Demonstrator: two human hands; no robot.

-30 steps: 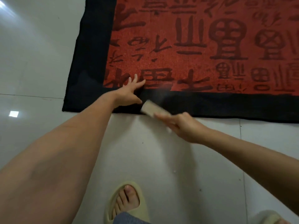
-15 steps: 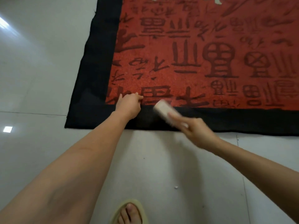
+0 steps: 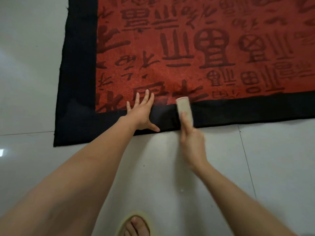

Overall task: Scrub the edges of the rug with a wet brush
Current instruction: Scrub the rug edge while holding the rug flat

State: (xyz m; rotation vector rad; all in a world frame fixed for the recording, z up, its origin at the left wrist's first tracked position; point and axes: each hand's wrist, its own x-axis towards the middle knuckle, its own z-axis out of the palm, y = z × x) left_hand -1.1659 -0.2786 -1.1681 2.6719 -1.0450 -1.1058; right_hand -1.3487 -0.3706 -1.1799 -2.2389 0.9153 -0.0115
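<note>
A red rug with dark characters and a wide black border lies on the floor. My left hand rests flat on the near border with fingers spread, fingertips reaching onto the red part. My right hand grips a pale rectangular brush from behind, one finger laid along its back. The brush sits across the black border just right of my left hand, its far end at the red field's edge.
Glossy white floor tiles surround the rug, whose near left corner lies to my left. My foot in a pale yellow slipper stands at the bottom edge, close to the rug's near side.
The brush has swung from slanting to nearly straight across the border. My left hand has opened from loosely curled to flat with spread fingers. The view has drawn closer to the rug.
</note>
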